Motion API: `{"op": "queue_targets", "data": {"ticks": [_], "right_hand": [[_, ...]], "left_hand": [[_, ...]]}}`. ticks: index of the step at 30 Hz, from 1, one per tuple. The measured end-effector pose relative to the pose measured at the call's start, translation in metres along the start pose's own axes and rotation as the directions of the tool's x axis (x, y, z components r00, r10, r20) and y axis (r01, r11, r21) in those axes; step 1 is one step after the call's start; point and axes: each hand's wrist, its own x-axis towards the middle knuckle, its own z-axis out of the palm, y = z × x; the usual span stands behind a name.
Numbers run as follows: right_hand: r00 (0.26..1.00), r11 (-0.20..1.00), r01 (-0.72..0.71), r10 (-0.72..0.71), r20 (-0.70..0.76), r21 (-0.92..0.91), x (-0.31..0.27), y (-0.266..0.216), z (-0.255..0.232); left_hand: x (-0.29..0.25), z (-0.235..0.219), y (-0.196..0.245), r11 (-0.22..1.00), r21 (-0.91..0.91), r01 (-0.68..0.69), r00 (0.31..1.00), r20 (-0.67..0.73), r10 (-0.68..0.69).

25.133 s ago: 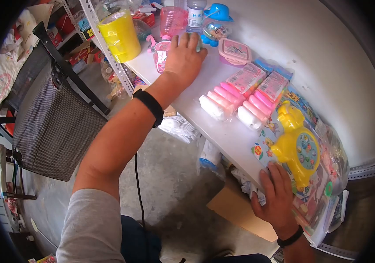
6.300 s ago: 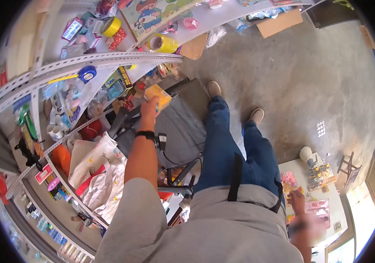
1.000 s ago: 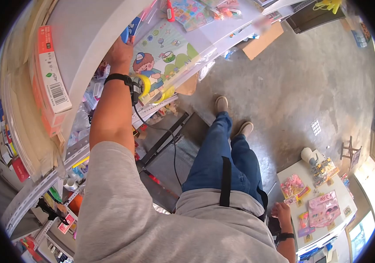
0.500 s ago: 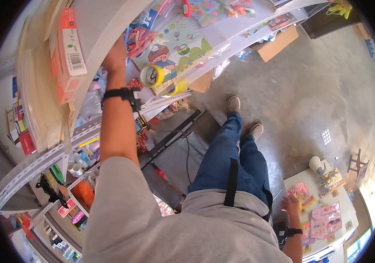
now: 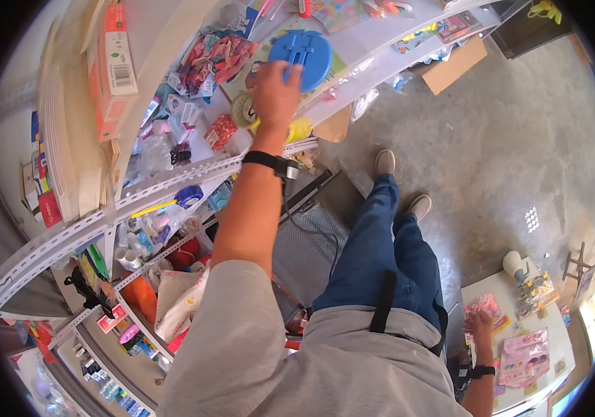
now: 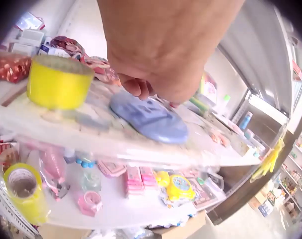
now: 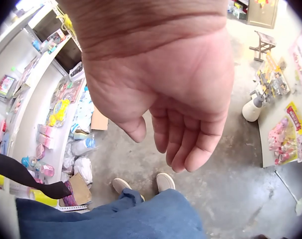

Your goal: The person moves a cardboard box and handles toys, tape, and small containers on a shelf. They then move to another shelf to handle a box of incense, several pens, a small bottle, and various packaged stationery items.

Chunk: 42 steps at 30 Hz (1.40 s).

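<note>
My left hand (image 5: 275, 97) reaches over the upper shelf and grips the near edge of a round, flat blue plastic disc (image 5: 317, 61) with raised strips on its face. In the left wrist view the disc (image 6: 148, 117) tilts below the curled fingers, over a cartoon picture board. A roll of yellow tape (image 6: 60, 82) stands on the shelf beside it. A crumpled bundle of red and pink patterned cloth (image 5: 217, 61) lies left of the hand. My right hand (image 7: 166, 99) hangs at my side, fingers loosely bent with nothing in them.
The white shelf edge (image 5: 193, 172) runs below my left forearm. A mesh chair (image 5: 311, 247) stands under it. On the lower shelf sit a yellow toy (image 6: 181, 187) and another tape roll (image 6: 25, 191). A white table (image 5: 548, 347) with pink packets is at the right.
My left hand has moved right from the back of the shelf, bringing the blue disc out over the picture board. The right hand stays low at my side.
</note>
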Motion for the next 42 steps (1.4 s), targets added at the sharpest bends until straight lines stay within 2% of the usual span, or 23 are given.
{"op": "queue_targets", "data": {"ticks": [2,6,10,11,14,16,19,21,23,24,25,26,27,28,29,30,31,32,34,37,40,41,42], "right_hand": [[1.000,0.999,-0.024,0.023,0.005,0.023,-0.003,0.003,0.002],[0.998,0.998,-0.064,0.064,0.012,0.010,-0.009,0.003,0.015],[0.996,0.997,-0.080,0.080,0.024,-0.004,-0.016,-0.001,0.031],[0.996,0.997,-0.080,0.080,0.033,-0.008,-0.016,-0.003,0.034],[0.997,0.997,-0.069,0.069,0.035,-0.016,-0.018,-0.014,0.041],[0.999,0.999,-0.049,0.050,0.011,-0.023,-0.018,-0.025,0.044],[0.999,0.999,-0.036,0.036,-0.011,-0.019,-0.018,-0.035,0.047],[0.999,0.999,-0.031,0.031,0.007,0.006,-0.015,-0.039,0.047],[0.999,0.999,-0.037,0.036,0.033,0.027,-0.012,-0.039,0.049],[0.998,0.999,-0.041,0.040,0.048,0.034,-0.009,-0.040,0.050],[0.997,0.998,-0.044,0.042,0.062,0.040,-0.005,-0.041,0.050],[0.996,0.999,-0.036,0.033,0.079,0.036,-0.001,-0.041,0.050],[0.995,0.999,-0.026,0.022,0.098,0.033,0.004,-0.042,0.052],[0.993,0.999,-0.016,0.012,0.119,0.031,0.008,-0.043,0.053],[0.992,1.000,0.000,-0.001,0.126,0.007,0.011,-0.047,0.054],[0.991,1.000,0.018,-0.015,0.132,-0.017,0.014,-0.052,0.054],[0.990,0.998,0.037,-0.031,0.136,-0.041,0.018,-0.057,0.052],[0.989,0.997,0.061,-0.054,0.135,-0.052,0.020,-0.062,0.049],[0.987,0.991,0.105,-0.095,0.128,-0.077,0.024,-0.069,0.040],[0.984,0.985,0.143,-0.131,0.121,-0.095,0.033,-0.065,0.017],[0.985,0.978,0.150,-0.136,0.105,-0.142,0.038,-0.060,-0.002],[0.983,0.977,0.159,-0.143,0.116,-0.143,0.043,-0.056,-0.008],[0.981,0.976,0.166,-0.149,0.126,-0.143,0.050,-0.048,-0.015]], "left_hand": [[0.025,-0.011,-0.042,0.998,-0.048,0.033,0.995,-0.089,-0.037],[0.085,-0.021,-0.155,0.934,0.287,0.215,0.977,-0.052,-0.208],[0.115,-0.024,-0.174,0.911,0.260,0.320,0.937,0.056,-0.345],[0.119,-0.018,-0.172,0.928,0.220,0.300,0.945,0.064,-0.321],[0.128,-0.005,-0.158,0.886,0.336,0.320,0.907,0.162,-0.389],[0.137,0.005,-0.164,0.887,0.379,0.264,0.887,0.266,-0.377],[0.144,-0.011,-0.161,0.889,0.227,0.397,0.819,0.350,-0.455],[0.144,-0.024,-0.172,0.879,-0.227,0.419,0.908,0.108,-0.405],[0.134,-0.053,-0.157,0.537,-0.742,0.401,0.872,0.129,-0.473],[0.117,-0.076,-0.149,0.149,-0.905,0.399,0.835,0.292,-0.466],[0.095,-0.103,-0.127,-0.270,-0.896,0.352,0.811,0.436,-0.390],[0.066,-0.123,-0.078,-0.440,-0.805,0.398,0.880,0.470,-0.064],[0.032,-0.127,-0.059,-0.415,-0.737,0.534,0.743,0.643,-0.186],[-0.013,-0.115,-0.047,-0.190,-0.703,0.686,0.647,0.708,-0.282],[-0.050,-0.133,-0.010,0.347,-0.589,0.730,0.642,0.765,-0.052],[-0.069,-0.139,0.031,0.489,-0.434,0.756,0.480,0.877,0.036],[-0.087,-0.155,0.072,0.399,-0.297,0.867,0.307,0.951,0.041],[-0.112,-0.149,0.080,0.606,-0.285,0.743,0.249,0.958,0.145],[-0.182,-0.129,0.083,0.689,-0.383,0.616,0.303,0.922,0.242],[-0.229,-0.138,0.079,0.815,-0.153,0.558,0.218,0.975,0.034],[-0.332,-0.136,0.021,0.575,-0.140,0.806,0.354,0.893,-0.278],[-0.379,-0.139,-0.015,0.722,-0.118,0.681,0.400,0.886,-0.233],[-0.413,-0.153,-0.036,0.762,-0.027,0.647,0.369,0.885,-0.282]]}}
